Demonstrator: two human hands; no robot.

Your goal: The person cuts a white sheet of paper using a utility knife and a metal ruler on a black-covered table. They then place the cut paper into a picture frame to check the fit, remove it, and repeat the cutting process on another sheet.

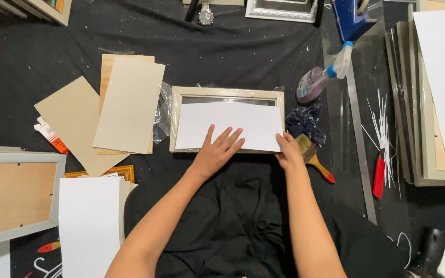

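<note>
White sheet [227, 123] lay over the beige frame [226, 92] on our desk [27, 67]; left hand [217, 149] flat on it, fingers spread, right hand [288, 150] pinching its corner. Risk: sheet skewing or creasing if pressed unevenly.

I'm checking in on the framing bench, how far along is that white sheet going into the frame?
Done: the pale frame lies face down on the black cloth, glass showing along its top edge. In hand: the left hand presses flat on the white sheet, while the right hand holds its lower right corner. Left: the sheet sits skewed, overlapping the frame's lower edge, and the tan backing boards lie unused alongside.
</note>
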